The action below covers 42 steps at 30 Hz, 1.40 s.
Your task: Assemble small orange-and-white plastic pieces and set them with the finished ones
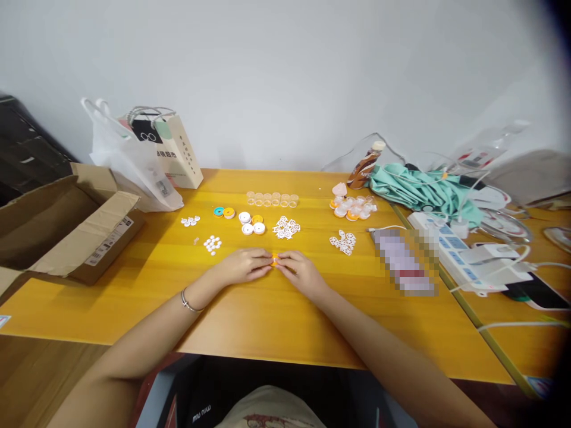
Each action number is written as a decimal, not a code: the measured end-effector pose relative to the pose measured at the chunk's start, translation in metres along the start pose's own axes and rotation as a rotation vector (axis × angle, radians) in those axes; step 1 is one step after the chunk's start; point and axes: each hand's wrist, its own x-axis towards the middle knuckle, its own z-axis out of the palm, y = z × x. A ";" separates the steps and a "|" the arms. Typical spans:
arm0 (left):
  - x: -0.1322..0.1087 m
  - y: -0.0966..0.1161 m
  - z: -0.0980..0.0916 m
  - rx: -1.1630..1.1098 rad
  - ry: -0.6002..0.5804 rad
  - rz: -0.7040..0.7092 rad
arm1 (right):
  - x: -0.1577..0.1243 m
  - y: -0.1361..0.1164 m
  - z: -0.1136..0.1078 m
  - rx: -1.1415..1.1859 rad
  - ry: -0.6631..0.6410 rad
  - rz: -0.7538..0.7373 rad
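Observation:
Between the fingertips of my left hand (247, 265) and my right hand (300, 271) is a small orange and white round plastic part (275, 260), mostly covered by the fingers. Both hands pinch it, low over the middle of the table. Just beyond them lie white and orange round cases (247, 228) and a heap of white gear-like pieces (286, 227). Left of my left hand is a cluster of white discs (213, 244). More white perforated pieces (343, 242) lie to the right of my right hand.
Clear cups (272, 200) stand in a row farther back. An open cardboard box (102, 238) and bags (178, 148) are at left. Finished-looking round pieces (352, 207), a brown bottle (366, 166), a blurred-out phone-shaped object (405, 261) and a power strip (450, 249) are at right.

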 end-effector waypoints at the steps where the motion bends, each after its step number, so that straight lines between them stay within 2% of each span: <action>1: 0.000 0.001 0.000 0.009 0.002 -0.001 | 0.000 0.000 0.000 -0.006 -0.004 -0.005; 10: 0.000 0.006 -0.001 0.167 -0.019 0.055 | 0.001 -0.004 -0.002 -0.090 -0.052 -0.057; 15: 0.000 0.007 0.003 0.168 0.018 0.059 | 0.001 -0.004 -0.002 -0.013 0.000 -0.042; 18: 0.001 0.003 -0.007 0.129 0.064 0.046 | 0.001 -0.002 -0.001 0.013 0.021 -0.038; 21: -0.005 -0.013 -0.033 0.129 0.117 -0.045 | 0.001 -0.001 0.000 0.022 0.027 -0.026; 23: -0.015 -0.031 -0.055 0.128 0.111 -0.207 | 0.000 -0.001 -0.001 0.027 0.024 -0.010; 25: -0.031 -0.053 -0.074 0.094 0.095 -0.436 | 0.000 -0.002 -0.002 0.022 0.018 0.012; 27: -0.048 -0.072 -0.086 0.090 -0.001 -0.607 | 0.000 -0.003 -0.002 0.008 0.015 0.035; 28: -0.055 -0.080 -0.089 0.087 -0.031 -0.634 | 0.001 -0.004 -0.003 0.002 0.015 0.045; 32: -0.070 -0.095 -0.087 0.048 -0.113 -0.656 | 0.001 -0.006 -0.004 0.002 0.014 0.060; 36: -0.067 -0.096 -0.080 0.004 -0.161 -0.646 | 0.002 -0.007 -0.005 0.017 0.003 0.057; 42: -0.066 -0.099 -0.075 -0.010 -0.173 -0.661 | 0.002 -0.005 -0.005 0.029 -0.007 0.069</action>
